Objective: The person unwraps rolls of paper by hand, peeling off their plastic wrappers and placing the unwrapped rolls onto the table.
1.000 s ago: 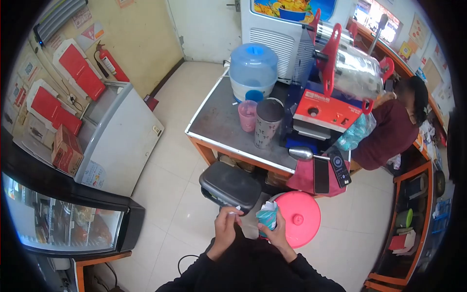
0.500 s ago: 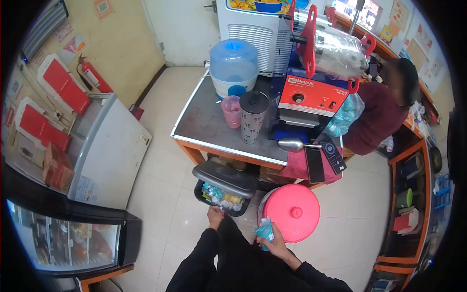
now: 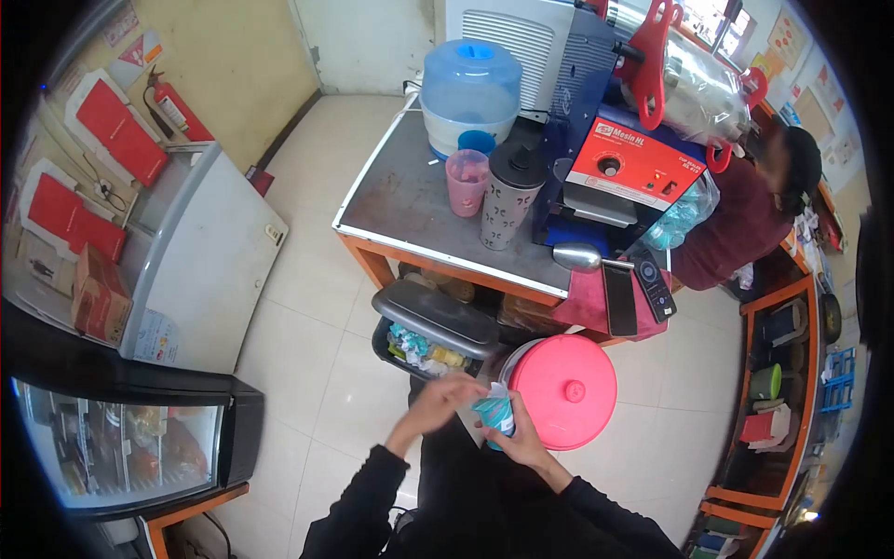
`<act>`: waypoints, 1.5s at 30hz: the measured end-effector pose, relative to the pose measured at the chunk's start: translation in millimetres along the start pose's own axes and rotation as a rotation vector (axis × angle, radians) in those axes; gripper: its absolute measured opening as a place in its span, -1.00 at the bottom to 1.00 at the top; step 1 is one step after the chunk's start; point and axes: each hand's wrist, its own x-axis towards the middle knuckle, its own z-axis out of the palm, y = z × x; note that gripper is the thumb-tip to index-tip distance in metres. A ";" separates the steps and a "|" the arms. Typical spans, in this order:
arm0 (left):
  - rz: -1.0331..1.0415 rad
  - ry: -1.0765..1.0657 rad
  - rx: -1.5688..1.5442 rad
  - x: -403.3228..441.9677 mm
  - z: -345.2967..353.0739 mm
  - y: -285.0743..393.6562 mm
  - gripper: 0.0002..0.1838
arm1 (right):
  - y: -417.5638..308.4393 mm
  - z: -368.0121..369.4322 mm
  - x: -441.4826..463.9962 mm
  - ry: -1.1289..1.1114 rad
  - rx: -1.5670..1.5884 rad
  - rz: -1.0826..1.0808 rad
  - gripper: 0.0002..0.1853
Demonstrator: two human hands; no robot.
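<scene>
On the far right, we read "Mesin HL" on the red panel point(image 3: 638, 166) of the machine point(image 3: 575, 98), with "CUP SEALER" smaller beside it. The triangle sign point(image 3: 140, 51) on the left carries words too small for us.

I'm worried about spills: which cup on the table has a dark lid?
The tall, grey patterned tumbler, standing just right of the pink cup; the pink cup is shorter and shows no lid.

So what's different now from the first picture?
The black lid has tilted up, showing rubbish in the bin. The left hand went toward the bin, then right to the teal packet, its grip blurred. The right hand still holds that packet.
</scene>
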 end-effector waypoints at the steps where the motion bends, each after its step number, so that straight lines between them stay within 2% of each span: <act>1: 0.101 -0.066 0.095 -4.8 7.4 28.8 -0.75 | -5.5 3.0 2.1 -0.038 0.096 -0.001 -0.45; 4: 0.172 -0.025 0.257 -14.6 14.6 78.9 -0.71 | -16.4 -4.4 8.5 -0.139 -0.198 -0.245 -0.39; 5: 0.083 -0.046 0.200 -18.2 14.4 91.3 -0.76 | -23.1 -5.2 9.8 -0.170 -0.208 -0.273 -0.37; 7: 0.149 -0.041 0.236 -21.1 16.0 99.0 -0.81 | -35.0 -6.9 8.6 -0.229 -0.229 -0.323 -0.34; 8: 0.177 -0.041 0.251 -23.1 18.4 101.2 -0.83 | -32.9 -8.5 6.1 -0.252 -0.211 -0.263 -0.33; 10: 0.129 0.111 0.240 -29.0 27.0 98.7 -0.83 | -30.4 -10.8 5.3 -0.298 -0.177 -0.148 -0.30; 14: 0.142 0.477 0.434 -39.7 58.2 88.5 -0.83 | -49.7 -5.6 7.3 -0.098 -0.489 -0.165 -0.35; 16: 0.107 0.576 0.344 -38.4 74.4 77.3 -0.83 | -40.8 -3.2 13.6 0.023 -0.615 -0.196 -0.35; 18: 0.023 0.642 0.172 -38.1 84.4 72.1 -0.82 | -29.2 -4.6 17.5 0.113 -0.781 -0.447 -0.33; 19: 0.013 0.634 0.193 -38.1 85.7 71.9 -0.81 | -24.4 -4.6 14.1 0.155 -0.862 -0.566 -0.33; 21: 0.004 0.623 0.232 -26.6 80.3 75.9 -0.78 | -26.2 -1.0 8.0 0.036 -0.860 -0.432 -0.28; 24: -0.085 0.568 0.042 -16.1 56.3 67.0 -0.75 | -35.0 -4.5 8.4 -0.134 -0.872 -0.249 -0.23; 25: -0.048 0.577 -0.035 -13.9 59.8 74.0 -0.74 | -40.0 -7.3 12.8 -0.181 -0.877 -0.194 -0.21; 28: -0.006 0.581 0.138 -11.2 62.8 67.4 -0.75 | -50.4 -12.7 21.7 -0.290 -0.991 -0.120 -0.14; 31: 0.031 0.592 0.212 -0.4 62.7 70.8 -0.77 | -53.7 -18.2 32.7 -0.342 -0.949 -0.268 -0.19; 34: 0.071 0.609 0.017 15.2 65.6 89.2 -0.81 | -63.0 -25.2 47.8 -0.423 -0.954 -0.300 -0.22; 35: -0.043 0.609 0.051 16.9 62.6 94.1 -0.85 | -66.9 -26.9 48.7 -0.395 -0.831 -0.350 -0.24; 37: 0.052 0.498 0.035 22.5 39.6 82.4 -0.83 | -76.6 -30.1 44.5 -0.330 -0.581 -0.440 -0.30; 38: 0.100 0.444 0.022 24.3 26.0 75.1 -0.81 | -82.3 -32.3 40.9 -0.383 -0.372 -0.309 -0.38; 39: 0.250 0.369 -0.011 22.4 13.0 77.5 -0.66 | -87.6 -33.7 36.1 -0.435 -0.163 -0.177 -0.46; 40: 0.213 0.293 -0.075 18.8 13.7 90.3 -0.61 | -89.7 -34.6 33.6 -0.483 0.048 -0.045 -0.54; 41: 0.173 0.214 -0.136 12.2 17.3 104.7 -0.57 | -83.4 -38.1 33.7 -0.528 0.098 -0.041 -0.67; 43: 0.019 0.149 -0.201 6.3 27.4 110.5 -0.63 | -84.8 -43.8 30.1 -0.562 0.035 0.042 -0.62; 45: -0.074 0.038 -0.010 0.1 21.3 104.1 -0.73 | -86.8 -48.6 27.1 -0.590 -0.029 0.128 -0.56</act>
